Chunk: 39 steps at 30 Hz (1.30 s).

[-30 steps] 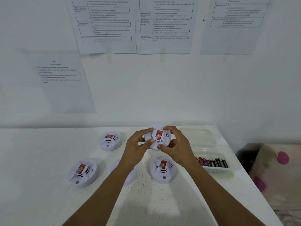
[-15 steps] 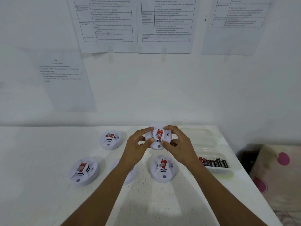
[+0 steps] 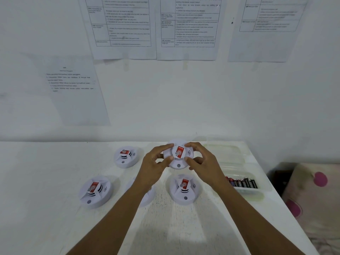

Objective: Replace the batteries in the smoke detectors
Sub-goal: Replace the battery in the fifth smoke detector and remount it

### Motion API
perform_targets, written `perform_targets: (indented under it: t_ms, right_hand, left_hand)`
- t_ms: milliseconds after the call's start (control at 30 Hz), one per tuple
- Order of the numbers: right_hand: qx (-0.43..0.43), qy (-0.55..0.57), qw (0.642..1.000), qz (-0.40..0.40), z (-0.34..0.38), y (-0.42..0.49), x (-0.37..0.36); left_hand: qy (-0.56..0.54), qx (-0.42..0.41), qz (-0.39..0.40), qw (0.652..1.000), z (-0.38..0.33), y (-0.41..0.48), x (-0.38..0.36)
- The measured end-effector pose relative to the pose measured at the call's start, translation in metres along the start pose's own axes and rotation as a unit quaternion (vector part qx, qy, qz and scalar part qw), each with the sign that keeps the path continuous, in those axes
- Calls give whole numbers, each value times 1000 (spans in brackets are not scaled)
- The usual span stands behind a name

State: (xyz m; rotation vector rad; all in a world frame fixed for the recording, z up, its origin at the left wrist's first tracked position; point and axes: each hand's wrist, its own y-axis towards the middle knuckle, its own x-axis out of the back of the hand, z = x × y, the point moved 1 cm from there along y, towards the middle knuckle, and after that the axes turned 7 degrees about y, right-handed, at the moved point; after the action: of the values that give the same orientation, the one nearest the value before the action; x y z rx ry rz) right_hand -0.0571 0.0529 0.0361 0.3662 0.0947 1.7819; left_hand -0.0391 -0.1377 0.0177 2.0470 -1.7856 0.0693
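Presently gripping round white plastic smoke detector (image 3: 178, 153), red label up, by its rim: left hand (image 3: 153, 164) one side, right hand (image 3: 206, 164) opposite; black batteries (image 3: 242, 183) in clear tray (image 3: 247, 192) nearby.

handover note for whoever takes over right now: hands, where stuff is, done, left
Hands: left hand and right hand both grip the rim of one closed smoke detector.
Also on the table: back-left detector, front-left detector, front-right detector, a fourth detector partly under the left forearm.
The batteries lie in the clear tray at right.
Done: nothing visibly opened. Left: open each, swap batteries.
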Motion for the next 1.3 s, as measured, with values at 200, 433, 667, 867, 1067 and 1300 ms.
perform_targets:
  t_ms: [200,433,667,867,1067,1300]
  right_hand:
    - [2,3,1000,-3,0,-1,0]
    - [1,17,1000,-7,1,-2,1]
    - [3,34,999,-15,4,-4,-2]
    - [-1,32,999,-11,1,-5,-3]
    - [1,32,999,-12,0,-4,-2]
    - [7,28,999,-14,-2,-3,-1]
  left_hand:
    - [-4,2,-2,1000,-1,-2,0]
    - [-14,4,-3,1000,-3,-4,0]
    - [-14,6,-6,1000,-2,-4,0]
    - [-14,8,-10,1000,0,-5,-2]
    - [-9,4,-14,1000,1,-3,-2]
    - [-7,2,-12,1000,2,0,-4]
